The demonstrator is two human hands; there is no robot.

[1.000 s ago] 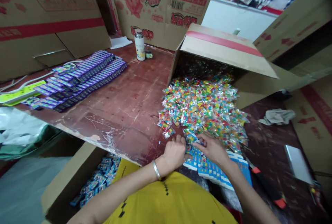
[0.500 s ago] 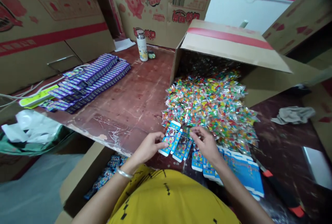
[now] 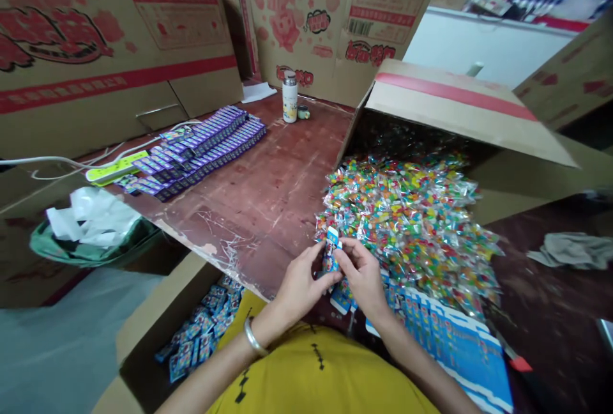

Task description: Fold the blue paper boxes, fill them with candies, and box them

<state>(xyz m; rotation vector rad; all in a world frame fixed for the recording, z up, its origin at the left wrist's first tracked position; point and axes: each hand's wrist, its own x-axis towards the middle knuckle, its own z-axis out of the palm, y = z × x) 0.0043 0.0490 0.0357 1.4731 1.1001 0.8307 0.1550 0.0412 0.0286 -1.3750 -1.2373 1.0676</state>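
Note:
Between my two hands stands a small blue candy box, its white end flap sticking up. My left hand grips it from the left with thumb and fingers. From the right, my right hand has its fingers closed on the same box. Flat blue cartons lie fanned out in a row below and right of my right hand, partly under my forearm. Just beyond my hands spreads a heap of clear bags of colourful candies, spilling from a cardboard box on its side.
Below the table edge at left, an open carton holds several filled blue boxes. Rows of purple boxes lie by a green power strip. A white flask stands at the back. A grey cloth lies at right.
The flat blue carton in my left hand is now opened into a narrow box shape. My right hand has moved left onto it. The camera view has shifted left.

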